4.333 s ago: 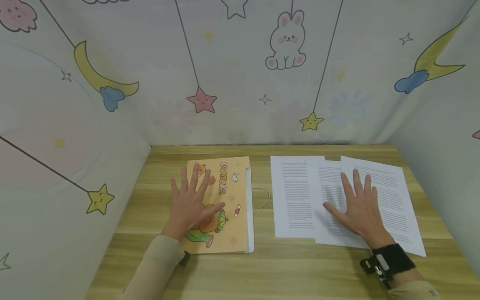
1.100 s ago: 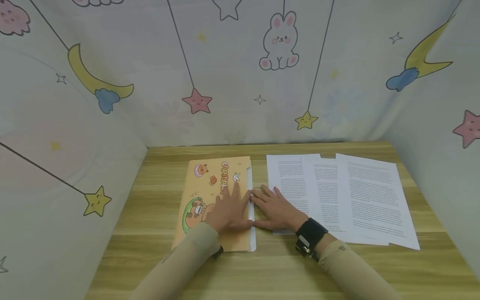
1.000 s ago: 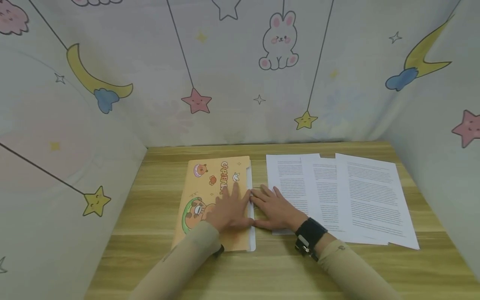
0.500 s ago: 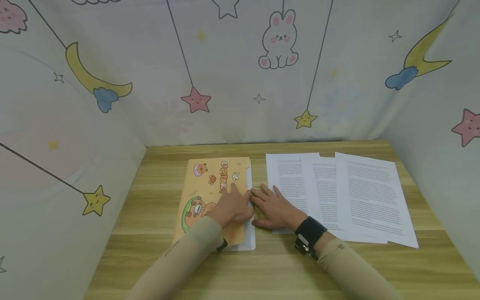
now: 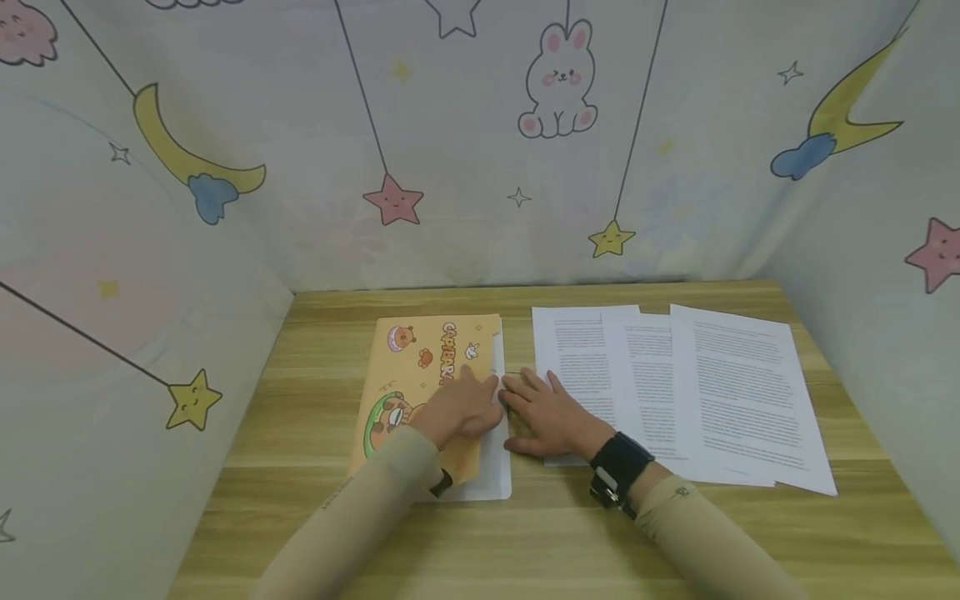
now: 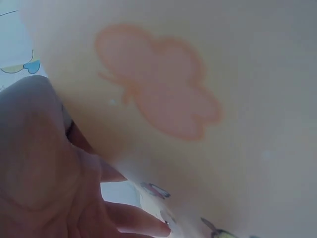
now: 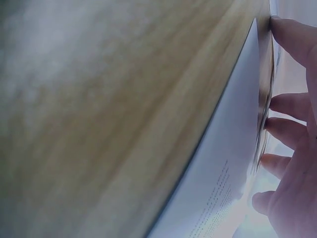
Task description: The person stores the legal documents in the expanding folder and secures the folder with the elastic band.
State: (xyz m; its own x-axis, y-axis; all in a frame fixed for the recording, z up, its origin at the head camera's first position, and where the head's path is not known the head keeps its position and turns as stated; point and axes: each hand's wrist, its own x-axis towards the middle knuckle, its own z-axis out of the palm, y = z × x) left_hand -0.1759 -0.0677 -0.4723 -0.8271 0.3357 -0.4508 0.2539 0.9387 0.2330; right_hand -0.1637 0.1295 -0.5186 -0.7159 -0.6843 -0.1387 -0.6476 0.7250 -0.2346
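Observation:
A yellow-orange file folder [image 5: 420, 379] with capybara drawings lies left of the middle of the table. My left hand [image 5: 467, 404] pinches the right edge of its cover, whose near right corner is raised and bent back over a white inside layer [image 5: 491, 471]. In the left wrist view the raised cover [image 6: 237, 99] fills most of the picture beside the hand [image 6: 44, 173], with the thumb partly hidden behind it. My right hand [image 5: 551, 417] rests with spread fingers between the folder and the papers, fingertips [image 7: 277, 101] right at the folder's right edge.
Several overlapping printed sheets [image 5: 750, 400] lie to the right, the leftmost partly under the right hand. A thin loop of elastic cord [image 5: 516, 373] shows by the folder's right edge. Printed fabric walls [image 5: 450, 258] enclose the wooden table [image 5: 525, 550] at back and sides.
Both hands have come in from flat on folder and papers to the folder's right edge. My left fingers have curled onto the cover and raised its near right corner; the right hand has stayed still lately.

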